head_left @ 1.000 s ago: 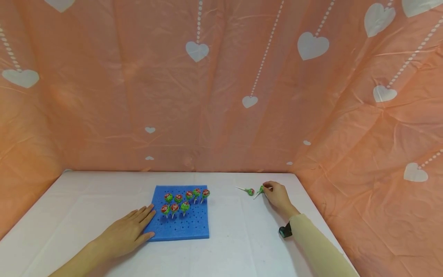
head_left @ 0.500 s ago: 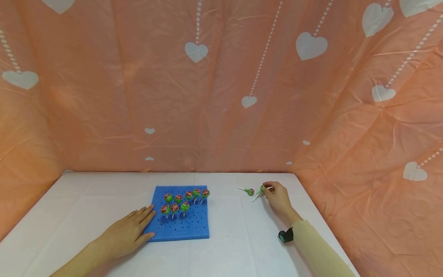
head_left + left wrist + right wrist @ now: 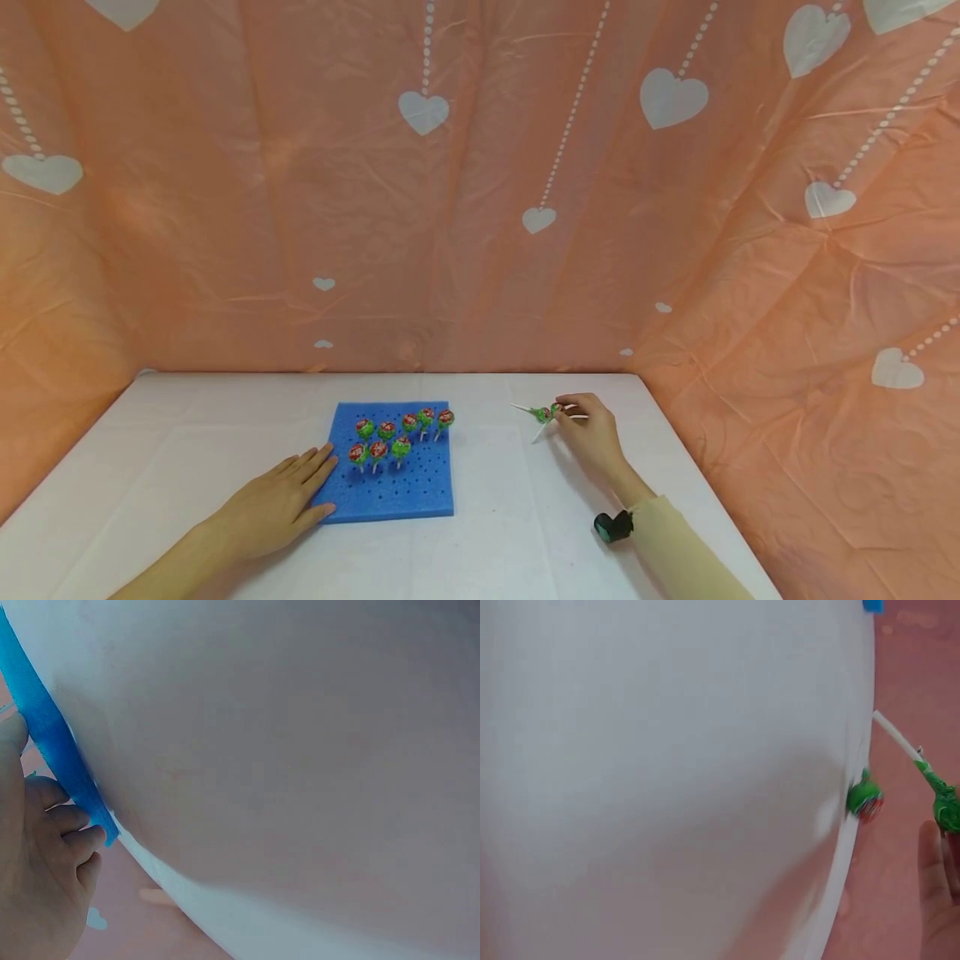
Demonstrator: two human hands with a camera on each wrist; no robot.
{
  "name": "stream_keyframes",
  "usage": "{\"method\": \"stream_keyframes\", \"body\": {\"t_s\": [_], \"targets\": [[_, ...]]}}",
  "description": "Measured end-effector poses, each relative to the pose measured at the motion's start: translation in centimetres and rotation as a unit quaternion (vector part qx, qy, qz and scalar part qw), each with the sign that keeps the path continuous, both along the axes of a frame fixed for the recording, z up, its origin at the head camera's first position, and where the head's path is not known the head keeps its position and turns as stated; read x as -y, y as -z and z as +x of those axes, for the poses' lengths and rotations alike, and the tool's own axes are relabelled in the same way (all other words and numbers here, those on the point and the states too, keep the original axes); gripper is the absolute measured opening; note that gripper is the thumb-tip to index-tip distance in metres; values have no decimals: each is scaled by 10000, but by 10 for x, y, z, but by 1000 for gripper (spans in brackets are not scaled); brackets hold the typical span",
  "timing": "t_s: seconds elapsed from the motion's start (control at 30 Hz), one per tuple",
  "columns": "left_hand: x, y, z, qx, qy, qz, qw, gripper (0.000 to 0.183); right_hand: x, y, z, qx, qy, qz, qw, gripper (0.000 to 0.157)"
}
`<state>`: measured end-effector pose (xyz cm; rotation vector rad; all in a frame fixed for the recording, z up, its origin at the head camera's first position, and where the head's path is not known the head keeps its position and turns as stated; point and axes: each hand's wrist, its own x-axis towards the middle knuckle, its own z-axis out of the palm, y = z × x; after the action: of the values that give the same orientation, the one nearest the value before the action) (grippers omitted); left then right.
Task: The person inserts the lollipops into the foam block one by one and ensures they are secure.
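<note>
My left hand [image 3: 281,500] rests flat with straight fingers on the left edge of a blue foam board [image 3: 405,504] dotted with holes. In the left wrist view its fingertips lie against the board [image 3: 56,739]. Several lollipops in green and red wrappers, such as one lollipop [image 3: 401,447], stand upright by their sticks in the board. My right hand [image 3: 596,433] pinches a lollipop [image 3: 946,810] by its wrapped head, the white stick pointing down and left. Another lollipop [image 3: 542,413] lies on the table right beside it. A short white stick shows among the right fingers.
A white-covered table [image 3: 495,542] carries everything. An orange curtain [image 3: 480,292] with white hearts hangs behind it and along both sides. A dark wrist camera [image 3: 613,527] sits at the right sleeve [image 3: 686,546].
My right hand has moved left with the pinched lollipop, which now overlaps the lying one in the head view. The left hand and the board have stayed put.
</note>
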<state>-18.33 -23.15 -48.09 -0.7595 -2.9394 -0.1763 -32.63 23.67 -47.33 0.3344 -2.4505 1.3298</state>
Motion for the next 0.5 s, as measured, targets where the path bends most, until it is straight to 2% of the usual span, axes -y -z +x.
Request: {"method": "stream_keyframes", "body": {"t_s": [0.2, 0.5], "targets": [[0, -1, 0, -2, -6, 11, 10000, 68, 11, -1, 5, -664, -364, -207, 9969, 26], [0, 1, -1, 111, -36, 32, 9999, 70, 29, -9, 17, -902, -707, -440, 9924, 27]]}}
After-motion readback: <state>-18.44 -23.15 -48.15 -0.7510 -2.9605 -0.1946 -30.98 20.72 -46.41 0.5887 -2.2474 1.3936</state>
